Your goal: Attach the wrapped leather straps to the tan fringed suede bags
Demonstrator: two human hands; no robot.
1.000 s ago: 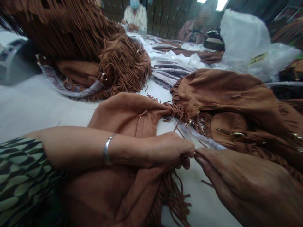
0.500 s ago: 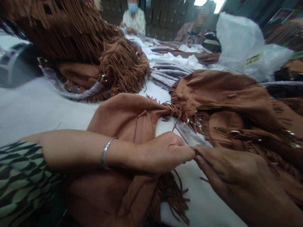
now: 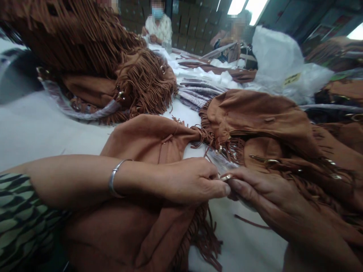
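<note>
A tan suede fringed bag lies on the white table under my left forearm. My left hand is closed in a pinch over the bag's fringed edge. My right hand meets it fingertip to fingertip, also pinched. Between the fingertips a small gold metal ring shows. A silver bangle sits on my left wrist. A loose suede strand lies on the table below my right hand.
Another fringed suede bag lies just right of my hands, and a heap of them fills the back left. White plastic bags stand at the back right. Two people sit at the table's far end.
My hands have stayed pinched together and shifted slightly left and up in view. The gold ring has come into sight between the fingertips. My right hand has turned more side-on.
</note>
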